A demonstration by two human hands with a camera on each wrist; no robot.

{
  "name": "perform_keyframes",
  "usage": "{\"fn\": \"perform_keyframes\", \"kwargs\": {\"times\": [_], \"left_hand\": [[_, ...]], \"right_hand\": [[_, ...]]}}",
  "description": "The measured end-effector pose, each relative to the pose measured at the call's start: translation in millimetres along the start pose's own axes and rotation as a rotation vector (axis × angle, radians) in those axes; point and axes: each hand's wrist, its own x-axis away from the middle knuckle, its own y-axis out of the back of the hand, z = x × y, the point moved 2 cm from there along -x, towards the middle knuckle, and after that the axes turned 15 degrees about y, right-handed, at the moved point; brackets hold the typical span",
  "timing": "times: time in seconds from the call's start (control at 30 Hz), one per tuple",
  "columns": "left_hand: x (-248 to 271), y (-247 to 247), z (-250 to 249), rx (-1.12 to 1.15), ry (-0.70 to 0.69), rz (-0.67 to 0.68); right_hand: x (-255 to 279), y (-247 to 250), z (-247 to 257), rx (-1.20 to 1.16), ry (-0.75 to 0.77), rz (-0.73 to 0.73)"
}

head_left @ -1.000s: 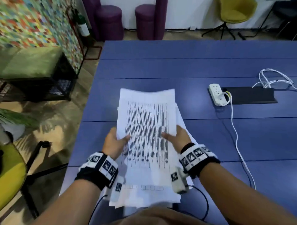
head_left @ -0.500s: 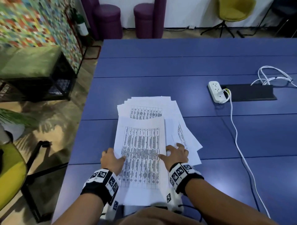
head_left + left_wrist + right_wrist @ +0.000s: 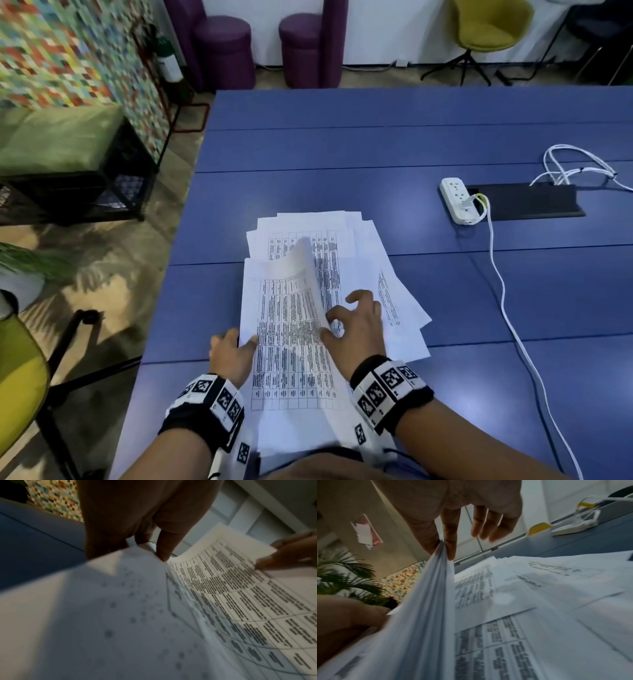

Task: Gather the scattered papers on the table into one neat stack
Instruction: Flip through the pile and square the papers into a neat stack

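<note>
Papers (image 3: 308, 308), white w/ printed tables, lay fanned near table (image 3: 376, 147) front-left edge. Right hand (image 3: 356, 322) pinched top sheets' right edge btwn thumb & index, lifted. Left hand (image 3: 233, 353) gripped left edge. Text blurred; near ends cut off.

A white power strip (image 3: 460, 201) lies on the blue tabletop (image 3: 342, 154), touching the near-left end of a black cable box (image 3: 534, 204). A white cable (image 3: 503, 291) runs from the strip toward the near edge, and a bundle of white cables (image 3: 575, 164) loops behind the box. Beyond the far edge stand two purple stools (image 3: 224, 51) and a yellow-green chair (image 3: 489, 27). At left sit a green-cushioned bench (image 3: 58, 140) and a multicoloured mosaic wall (image 3: 51, 51).
</note>
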Motion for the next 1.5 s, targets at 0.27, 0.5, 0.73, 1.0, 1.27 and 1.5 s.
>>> {"fn": "perform_keyframes", "kwargs": {"times": [0.27, 0.5, 0.73, 1.0, 1.27, 1.5], "left_hand": [[6, 20, -19, 0.32, -0.095, -0.046], [-27, 11, -83, 0.149, -0.127, -0.017], [-46, -5, -86, -0.038, -0.037, -0.035], [-48, -3, -76, 0.187, -0.099, 0.085], [-40, 15, -62, 0.542, -0.132, 0.086], [2, 55, -101, 0.97, -0.145, 0.513]], "right_hand": [[-21, 5, 23, -0.271, 0.083, 0.073], [-83, -5, -52, -0.091, -0.312, 0.071], [-93, -10, -66, -0.15, -0.415, 0.127], [-87, -6, -18, -0.285, -0.192, 0.152], [-79, 20, 16, -0.382, 0.03, 0.07], [-90, 83, 31, -0.848, 0.19, -0.116]]}}
